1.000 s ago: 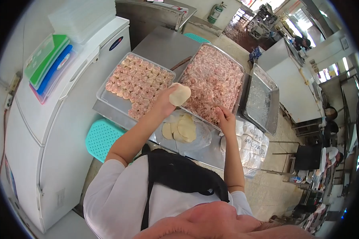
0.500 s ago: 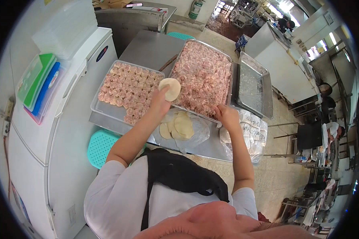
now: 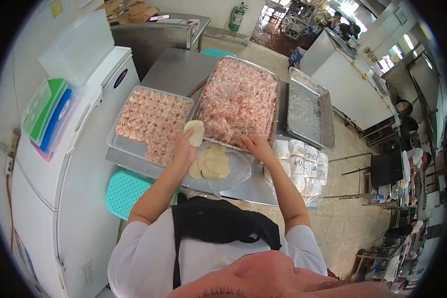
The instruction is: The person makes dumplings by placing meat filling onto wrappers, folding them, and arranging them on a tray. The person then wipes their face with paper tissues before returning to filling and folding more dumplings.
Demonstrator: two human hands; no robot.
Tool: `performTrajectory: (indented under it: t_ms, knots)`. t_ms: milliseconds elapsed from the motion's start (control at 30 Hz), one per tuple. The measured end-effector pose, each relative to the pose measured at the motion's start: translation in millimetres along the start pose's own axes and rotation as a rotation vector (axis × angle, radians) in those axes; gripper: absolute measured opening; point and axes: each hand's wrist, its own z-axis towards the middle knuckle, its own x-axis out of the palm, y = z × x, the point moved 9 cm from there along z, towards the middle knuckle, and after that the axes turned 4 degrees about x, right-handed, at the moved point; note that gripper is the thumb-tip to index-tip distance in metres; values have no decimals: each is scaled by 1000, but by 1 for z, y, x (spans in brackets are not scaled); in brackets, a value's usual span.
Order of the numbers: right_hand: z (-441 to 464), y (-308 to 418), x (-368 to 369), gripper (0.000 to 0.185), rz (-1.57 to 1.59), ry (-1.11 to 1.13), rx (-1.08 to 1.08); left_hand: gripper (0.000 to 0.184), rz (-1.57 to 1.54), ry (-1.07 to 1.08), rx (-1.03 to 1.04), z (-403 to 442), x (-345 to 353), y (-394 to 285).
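My left hand (image 3: pixel 185 149) holds one round dough wrapper (image 3: pixel 195 133) between the filled tray and the meat tray. Rows of meat-topped dumplings (image 3: pixel 151 116) fill most of a clear plastic tray (image 3: pixel 115 144). At the near edge of the large metal tray of ground meat (image 3: pixel 241 94), my right hand (image 3: pixel 257 147) has its fingers pressed together; what they grip is too small to make out. Loose dough wrappers (image 3: pixel 213 163) lie overlapping on a plastic sheet (image 3: pixel 237 174) between my forearms.
An empty metal tray (image 3: pixel 308 111) stands right of the meat. Bagged white packs (image 3: pixel 303 169) lie at the table's right end. A turquoise stool (image 3: pixel 126 192) is at the near left, beside the white freezer (image 3: pixel 89 198). Other people (image 3: pixel 350 31) are far behind.
My left hand has tilted the wrapper more upright and drawn it nearer. My right hand has moved left along the meat tray's near edge. The whole view has shifted slightly.
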Motion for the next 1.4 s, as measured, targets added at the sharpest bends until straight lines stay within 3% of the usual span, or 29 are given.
performTrajectory:
  t_ms: [67,133,200,267,333,433,467,533,667,733,833,933,1033,1100,1167,1200,1267,1300,1333,1400]
  knots:
    - [5,-4,-15,41,11,-30,195,31,-62,-21,-84,2,14,17]
    - [3,9,-19,37,111,-31,201,44,-217,21,-212,1,41,38]
    - [1,11,-10,34,213,-27,205,50,-319,88,-208,-2,77,38]
    - [-3,33,-6,32,50,-146,-153,55,-420,152,-208,0,103,33]
    - [-11,27,-10,32,95,-159,-184,67,-440,139,-206,6,109,33]
    - [-21,26,-34,29,-50,-97,-246,79,-419,72,-160,19,83,40]
    - [-25,24,-39,28,-215,-14,-175,84,-384,29,-127,21,73,40]
    - [-28,17,-42,26,-381,67,-105,78,-369,7,-131,26,60,45]
    - [-33,24,-37,22,-311,-121,-202,68,-255,-8,-243,11,74,61]
    - [-30,27,-40,22,-321,-155,-215,69,-216,-6,-172,4,92,49]
    - [-23,32,-52,22,-487,6,-175,68,-154,30,-123,12,84,40]
    - [-30,54,-56,23,-438,-79,-199,59,-176,43,-180,30,64,47]
    - [-28,60,-50,24,-215,-179,-246,47,-347,27,-250,29,68,45]
    - [-15,38,-46,28,89,-131,-124,42,-457,46,-286,24,79,39]
    - [-13,29,-47,29,78,-90,-52,46,-87,270,-254,18,93,30]
    - [-13,23,-46,30,69,-37,29,46,-78,287,-254,13,97,21]
    - [-15,26,-54,30,64,-34,9,64,427,443,-225,-1,108,9]
    - [-18,29,-56,31,58,-11,-5,75,563,495,-141,-1,112,4]
    - [-22,37,-65,31,65,-26,-1,75,573,508,-146,0,114,5]
    - [-30,58,-71,30,84,70,-6,77,716,670,149,-3,134,-14]
